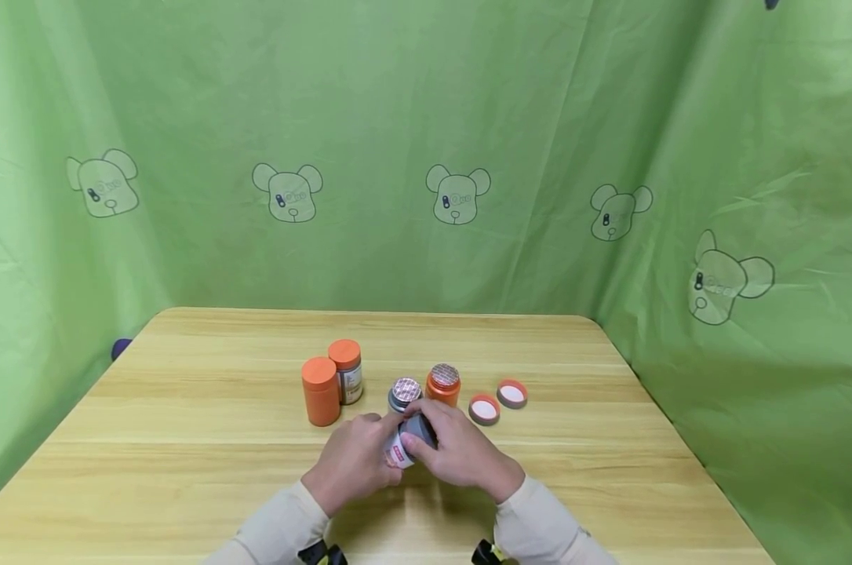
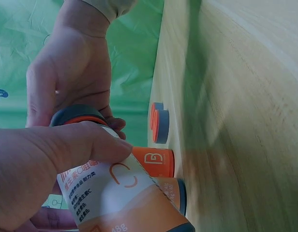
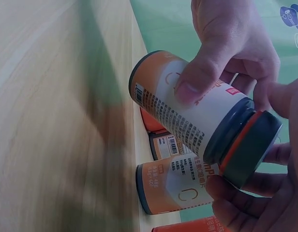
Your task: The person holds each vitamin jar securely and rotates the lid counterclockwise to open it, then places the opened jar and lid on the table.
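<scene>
My left hand (image 1: pixel 355 459) grips a tilted supplement bottle (image 3: pixel 161 79) with a white and orange label, its thumb pressed along the side. At the bottle's mouth my right hand (image 1: pixel 461 447) holds the dark grey cap (image 3: pixel 253 150) between thumb and fingers. An orange band shows between cap and bottle neck in the right wrist view. Right behind the hands stand two uncapped bottles with silver foil seals, a grey one (image 1: pixel 406 390) and an orange one (image 1: pixel 444 384). Two loose caps lie to their right, a nearer one (image 1: pixel 484 410) and a farther one (image 1: pixel 512 394), white insides up.
Left of the hands stand two bottles with orange caps, one all orange (image 1: pixel 322 396) and one grey with a label (image 1: pixel 351 377). Everything rests on a wooden table (image 1: pixel 186 439). A green curtain (image 1: pixel 369 259) with bear outlines surrounds its back and sides.
</scene>
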Motion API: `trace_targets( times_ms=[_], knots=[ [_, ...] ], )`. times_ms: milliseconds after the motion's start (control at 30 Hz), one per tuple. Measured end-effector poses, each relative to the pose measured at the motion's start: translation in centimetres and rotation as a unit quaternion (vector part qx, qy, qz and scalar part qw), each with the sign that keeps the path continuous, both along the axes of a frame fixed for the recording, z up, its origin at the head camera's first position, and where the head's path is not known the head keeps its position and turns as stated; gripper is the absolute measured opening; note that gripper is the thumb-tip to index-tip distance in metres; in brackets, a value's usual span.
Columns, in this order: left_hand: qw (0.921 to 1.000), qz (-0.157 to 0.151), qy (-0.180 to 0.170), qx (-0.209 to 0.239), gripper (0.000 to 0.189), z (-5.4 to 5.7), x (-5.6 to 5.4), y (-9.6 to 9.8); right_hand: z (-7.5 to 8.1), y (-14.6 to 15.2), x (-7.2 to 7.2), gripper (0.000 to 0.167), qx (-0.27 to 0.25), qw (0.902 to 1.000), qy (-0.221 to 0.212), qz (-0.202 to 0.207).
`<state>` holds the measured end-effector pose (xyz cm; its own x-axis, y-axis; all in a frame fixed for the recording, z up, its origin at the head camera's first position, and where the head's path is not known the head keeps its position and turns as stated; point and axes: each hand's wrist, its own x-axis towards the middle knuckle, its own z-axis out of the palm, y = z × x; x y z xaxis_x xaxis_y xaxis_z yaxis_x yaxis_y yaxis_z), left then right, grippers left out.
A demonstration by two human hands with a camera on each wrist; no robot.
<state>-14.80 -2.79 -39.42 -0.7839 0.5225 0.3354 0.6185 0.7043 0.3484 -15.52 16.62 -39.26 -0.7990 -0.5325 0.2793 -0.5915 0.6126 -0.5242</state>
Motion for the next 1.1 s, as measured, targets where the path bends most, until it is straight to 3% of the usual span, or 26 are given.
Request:
trace_targets(
  times_ms=[133,467,1100],
  knots=[
    [1.0,0.001,-0.001,-0.003,0.068,0.07,-0.01,0.04,0.04,-0.07,-0.02,0.03,-0.002,1.0,-0.007,-0.007],
    [1.0,0.002,0.005,-0.002,0.067,-0.02,-0.01,0.04,-0.31,0.09,-0.14,0.034,-0.007,0.9995,0.028,0.01],
    [0.9999,0.005,-0.006,-0.008,0.069,-0.07,-0.12,-0.03,0.06,0.45,-0.14,0.037,-0.012,0.9997,0.017,0.012]
  ],
)
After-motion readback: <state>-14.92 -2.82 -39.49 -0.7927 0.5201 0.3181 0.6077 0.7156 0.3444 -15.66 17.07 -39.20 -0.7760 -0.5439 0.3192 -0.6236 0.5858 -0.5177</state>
